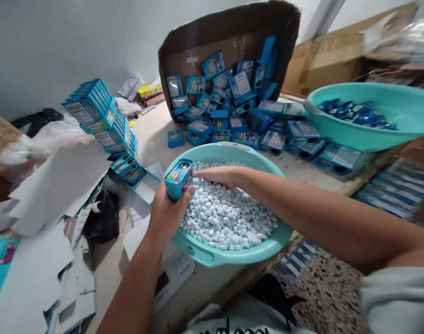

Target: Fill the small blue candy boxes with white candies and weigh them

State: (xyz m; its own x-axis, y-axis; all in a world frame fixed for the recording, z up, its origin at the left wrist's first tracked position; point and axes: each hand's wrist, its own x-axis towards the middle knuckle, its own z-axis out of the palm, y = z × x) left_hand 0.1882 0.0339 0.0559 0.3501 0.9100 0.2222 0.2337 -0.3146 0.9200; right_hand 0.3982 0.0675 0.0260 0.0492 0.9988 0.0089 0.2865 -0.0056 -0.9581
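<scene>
A turquoise basin (pixel 233 256) full of small white candies (pixel 226 218) stands at the middle of the table. My left hand (pixel 170 206) is closed around a small blue box (pixel 179 180) over the basin's left rim, with the box tilted and its top end facing up. Inside the basin, my right hand (pixel 219 176) lies on the candies, its fingers pointing left toward the box. The fingertips are partly hidden behind the box and among the candies, so what they hold, if anything, does not show.
A cardboard carton (pixel 229 28) on its side spills blue boxes behind the basin. Another turquoise basin (pixel 372 139) with blue items stands at the right. Stacked blue boxes (pixel 107 120), white cardboard sheets (pixel 59 181) and a scale (pixel 173 278) are at the left and front.
</scene>
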